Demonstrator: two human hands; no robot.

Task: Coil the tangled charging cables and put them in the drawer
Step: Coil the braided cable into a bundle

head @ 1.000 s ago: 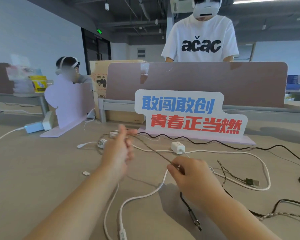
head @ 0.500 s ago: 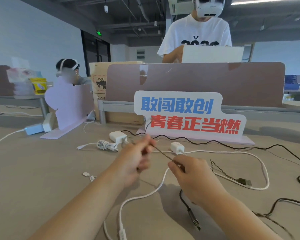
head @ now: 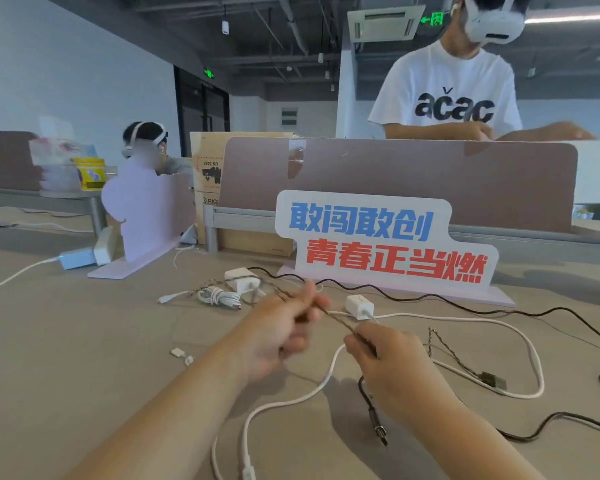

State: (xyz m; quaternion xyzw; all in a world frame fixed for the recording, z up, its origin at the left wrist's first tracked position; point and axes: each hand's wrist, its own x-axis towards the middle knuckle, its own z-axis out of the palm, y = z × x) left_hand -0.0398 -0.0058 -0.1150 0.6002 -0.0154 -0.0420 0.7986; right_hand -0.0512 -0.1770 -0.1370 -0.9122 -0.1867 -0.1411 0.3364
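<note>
Left hand is closing on right hand since earlier. We are pinching the braided cable in both hands' fingers above the bench. Risk: its slack is trailing past the charger; pulling may drag it.

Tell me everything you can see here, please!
braided cable: one, grey-brown, pulled taut above the table
long cable: one, white, looping over the table
black cable: one, black, in front of the sign
coiled cable: one, white, beside the left charger
chargers: two, white, in front of the sign
sign: one, white with blue and red letters, back of the table
table: one, beige, under everything
box: one, brown cardboard, behind the table
left hand: one, pinching the braided cable
right hand: one, pinching the braided cable
</note>
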